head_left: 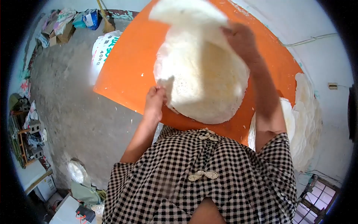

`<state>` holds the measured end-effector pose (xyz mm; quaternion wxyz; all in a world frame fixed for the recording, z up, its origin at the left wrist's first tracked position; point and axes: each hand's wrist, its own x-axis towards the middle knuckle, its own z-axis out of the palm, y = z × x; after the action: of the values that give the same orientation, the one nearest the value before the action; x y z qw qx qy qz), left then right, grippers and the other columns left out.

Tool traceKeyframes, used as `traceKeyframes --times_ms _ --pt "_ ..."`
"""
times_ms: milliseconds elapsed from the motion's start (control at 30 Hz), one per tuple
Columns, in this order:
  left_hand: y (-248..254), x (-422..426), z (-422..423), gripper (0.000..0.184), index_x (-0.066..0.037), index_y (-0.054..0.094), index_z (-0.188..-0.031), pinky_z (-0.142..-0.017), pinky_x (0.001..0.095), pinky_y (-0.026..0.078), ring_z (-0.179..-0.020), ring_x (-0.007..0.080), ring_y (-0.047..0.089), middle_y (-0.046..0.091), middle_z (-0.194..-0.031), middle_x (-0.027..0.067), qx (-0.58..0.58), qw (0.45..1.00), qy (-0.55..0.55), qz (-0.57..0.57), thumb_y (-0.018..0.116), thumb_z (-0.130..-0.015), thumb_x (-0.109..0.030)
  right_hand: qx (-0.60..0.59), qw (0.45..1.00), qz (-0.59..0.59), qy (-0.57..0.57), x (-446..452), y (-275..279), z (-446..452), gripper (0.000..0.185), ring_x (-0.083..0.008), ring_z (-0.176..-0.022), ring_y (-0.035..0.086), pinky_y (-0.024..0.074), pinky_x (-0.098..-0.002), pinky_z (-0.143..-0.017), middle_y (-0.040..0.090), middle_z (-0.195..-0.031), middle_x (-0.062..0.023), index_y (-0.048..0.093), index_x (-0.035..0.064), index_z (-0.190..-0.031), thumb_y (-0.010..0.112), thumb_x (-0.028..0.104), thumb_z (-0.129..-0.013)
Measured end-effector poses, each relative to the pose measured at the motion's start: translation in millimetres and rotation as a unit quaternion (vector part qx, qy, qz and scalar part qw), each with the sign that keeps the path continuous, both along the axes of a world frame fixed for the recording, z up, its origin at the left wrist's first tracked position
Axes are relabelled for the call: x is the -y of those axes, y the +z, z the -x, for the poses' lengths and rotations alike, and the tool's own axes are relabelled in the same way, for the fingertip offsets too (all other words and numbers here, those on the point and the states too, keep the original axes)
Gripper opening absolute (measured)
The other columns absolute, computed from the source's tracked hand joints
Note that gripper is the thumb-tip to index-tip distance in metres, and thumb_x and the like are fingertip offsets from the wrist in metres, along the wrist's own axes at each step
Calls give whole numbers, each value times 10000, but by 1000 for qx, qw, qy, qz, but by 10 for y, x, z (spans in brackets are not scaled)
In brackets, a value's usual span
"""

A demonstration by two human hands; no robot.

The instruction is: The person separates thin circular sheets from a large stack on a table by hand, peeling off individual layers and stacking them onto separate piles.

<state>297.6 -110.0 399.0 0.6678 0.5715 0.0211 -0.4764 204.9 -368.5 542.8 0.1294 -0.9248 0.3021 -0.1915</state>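
Observation:
A stack of thin, round, pale flatbreads (209, 89) lies on the orange tabletop (126, 71) in front of me. Beyond its far edge, a thin flatbread (188, 12) is raised and blurred by motion. My right hand (240, 40) is closed on the near right edge of that raised sheet. Its shadow and my hand's fall across the stack. At the stack's left near edge is my left hand (154, 100), fingers curled together in a pinch; whether a sheet edge is between them is hidden.
More pale flatbreads (307, 123) are piled at the right, by the wall and partly behind my right forearm. A white printed sack (103, 52) stands left of the table. Boxes and bags (67, 31) and a broom (107, 24) are along the far wall.

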Motion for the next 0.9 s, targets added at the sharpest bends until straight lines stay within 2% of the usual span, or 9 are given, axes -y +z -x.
traceKeyframes --times_ms 33,100,200,367,467,500,533,733,900 --pt "33 -48 152 164 10 450 -938 -601 335 490 -660 187 543 519 -801 100 14 1000 5 14 506 -860 -123 -64 989 127 -40 -241 519 54 146 -268 -706 593 473 -329 -663 629 -761 -107 605 60 -854 550 189 -812" --pt "-22 -82 277 184 14 450 -975 -584 315 495 -641 178 539 518 -803 97 28 999 12 36 515 -851 -105 -73 976 202 -26 -471 720 208 123 -281 -734 597 471 -395 -606 611 -778 -111 582 75 -841 508 162 -794" --pt "-133 -89 316 199 4 460 -1000 -537 283 504 -606 181 542 524 -809 90 8 999 39 11 527 -842 -98 -39 959 270 74 -680 331 458 84 -262 -681 599 474 -391 -530 578 -738 -88 532 91 -819 477 84 -756" --pt "-232 -38 260 92 -49 505 -911 -547 269 506 -630 146 554 549 -769 48 -64 996 -35 -50 525 -842 -106 -196 971 75 113 -1245 -1096 874 38 -246 -662 584 484 -353 -519 543 -729 -97 496 59 -711 512 43 -681" --pt "-279 25 292 56 -66 517 -892 -563 267 515 -635 132 552 556 -760 31 -76 994 -56 -52 499 -849 -98 -100 989 40 103 -1478 -1484 908 117 -262 -704 569 471 -349 -548 539 -789 -93 520 42 -802 501 43 -687" --pt "-282 51 299 58 -69 519 -893 -569 268 519 -633 128 550 556 -757 26 -75 995 -58 -42 488 -850 -93 -66 992 52 92 -1511 -1520 895 136 -278 -717 560 463 -358 -562 535 -800 -93 516 39 -830 490 41 -696" --pt "-281 79 306 63 -72 522 -894 -574 269 522 -632 125 548 555 -755 21 -74 995 -60 -32 478 -852 -89 -69 987 97 107 -1484 -1534 881 211 -207 -671 572 488 -302 -514 562 -800 -86 570 13 -846 547 90 -651" --pt "-164 160 350 129 -58 524 -928 -595 280 536 -684 140 584 577 -793 40 -53 997 -46 9 430 -841 -47 -73 986 103 111 -1510 -1598 781 289 -211 -706 565 484 -298 -508 563 -829 -104 564 -8 -897 572 161 -663" --pt "-288 140 321 159 -38 510 -977 -617 280 540 -719 167 599 592 -866 86 -61 996 -59 35 414 -854 -73 -23 996 40 75 -1638 -1352 794 304 -254 -737 570 476 -359 -579 573 -873 -105 561 8 -925 585 212 -700"
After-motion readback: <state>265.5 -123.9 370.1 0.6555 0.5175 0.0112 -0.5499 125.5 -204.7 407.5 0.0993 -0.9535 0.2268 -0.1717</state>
